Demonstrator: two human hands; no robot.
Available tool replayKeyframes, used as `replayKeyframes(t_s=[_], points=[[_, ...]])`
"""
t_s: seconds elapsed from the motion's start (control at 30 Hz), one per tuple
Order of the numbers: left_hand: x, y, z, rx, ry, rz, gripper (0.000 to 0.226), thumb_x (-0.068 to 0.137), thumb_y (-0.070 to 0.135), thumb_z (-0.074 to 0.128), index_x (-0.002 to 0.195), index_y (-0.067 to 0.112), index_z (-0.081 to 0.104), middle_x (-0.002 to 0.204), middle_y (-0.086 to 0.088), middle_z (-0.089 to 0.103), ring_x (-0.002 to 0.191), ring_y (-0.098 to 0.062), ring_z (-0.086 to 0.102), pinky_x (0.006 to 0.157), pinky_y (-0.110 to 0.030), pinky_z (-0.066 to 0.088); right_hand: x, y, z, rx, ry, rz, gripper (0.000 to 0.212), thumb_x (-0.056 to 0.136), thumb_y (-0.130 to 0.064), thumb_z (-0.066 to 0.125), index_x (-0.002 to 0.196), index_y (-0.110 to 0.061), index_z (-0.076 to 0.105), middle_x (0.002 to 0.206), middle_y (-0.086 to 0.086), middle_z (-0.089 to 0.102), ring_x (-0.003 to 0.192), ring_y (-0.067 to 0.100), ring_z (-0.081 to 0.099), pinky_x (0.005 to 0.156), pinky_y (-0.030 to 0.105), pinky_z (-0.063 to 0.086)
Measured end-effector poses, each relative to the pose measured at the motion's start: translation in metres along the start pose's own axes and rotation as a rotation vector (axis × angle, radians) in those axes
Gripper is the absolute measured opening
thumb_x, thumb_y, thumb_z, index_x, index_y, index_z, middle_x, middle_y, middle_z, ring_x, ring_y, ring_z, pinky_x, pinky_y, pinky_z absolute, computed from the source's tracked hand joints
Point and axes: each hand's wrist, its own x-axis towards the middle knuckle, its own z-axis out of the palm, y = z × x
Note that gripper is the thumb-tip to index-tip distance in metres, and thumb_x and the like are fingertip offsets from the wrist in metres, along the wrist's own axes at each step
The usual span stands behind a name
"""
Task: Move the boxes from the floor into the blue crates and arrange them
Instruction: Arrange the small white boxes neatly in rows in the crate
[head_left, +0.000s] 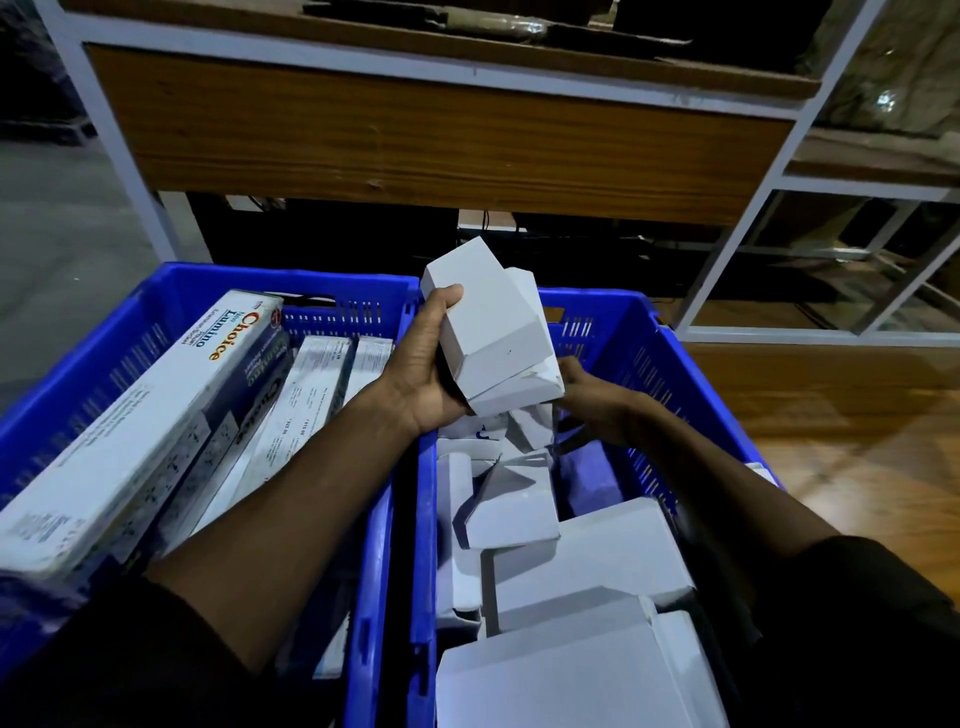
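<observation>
Left hand (423, 371) grips a blank white box (488, 322); long box (140, 415) reads "Choice".

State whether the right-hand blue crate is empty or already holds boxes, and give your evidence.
It holds boxes. The right crate has many plain white boxes piled loosely inside, tilted at mixed angles.

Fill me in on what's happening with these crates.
A person is sorting boxes into two blue crates that stand side by side. The left hand grips a couple of plain white boxes, held up above the right crate. The right hand reaches down into that crate among a loose jumble of white boxes lying at odd angles; what it grips is hidden. The left crate holds long printed boxes laid lengthwise.
</observation>
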Motion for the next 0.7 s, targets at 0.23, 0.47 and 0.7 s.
replayKeyframes(t_s=[0.23, 0.47, 0.7], points=[[0.001, 0.001, 0.0, 0.0, 0.01, -0.007, 0.058, 0.089, 0.053, 0.06, 0.14, 0.026, 0.057, 0.109, -0.009, 0.07, 0.091, -0.027, 0.066, 0.081, -0.041, 0.055, 0.013, 0.005, 0.006, 0.033, 0.11, 0.036, 0.061, 0.073, -0.043, 0.072, 0.121, -0.009, 0.057, 0.111, 0.013, 0.063, 0.094, 0.028, 0.063, 0.077, 0.051, 0.059], [0.002, 0.0, 0.001, 0.014, 0.023, -0.012, 0.048, 0.088, 0.052, 0.061, 0.128, 0.027, 0.063, 0.1, -0.006, 0.071, 0.086, -0.025, 0.066, 0.077, -0.04, 0.055, 0.038, 0.029, 0.01, -0.271, 0.116, -0.2, 0.076, 0.049, -0.047, 0.087, 0.117, -0.028, 0.06, 0.114, 0.008, 0.063, 0.101, 0.022, 0.064, 0.083, 0.038, 0.061], [0.001, 0.0, 0.001, -0.001, 0.003, 0.006, 0.035, 0.091, 0.048, 0.059, 0.115, 0.024, 0.066, 0.093, -0.006, 0.072, 0.077, -0.023, 0.069, 0.071, -0.036, 0.058, 0.024, 0.019, 0.007, -0.512, 0.02, -0.254, 0.067, 0.067, -0.014, 0.085, 0.125, -0.021, 0.052, 0.112, 0.002, 0.058, 0.103, 0.025, 0.058, 0.088, 0.041, 0.054]])
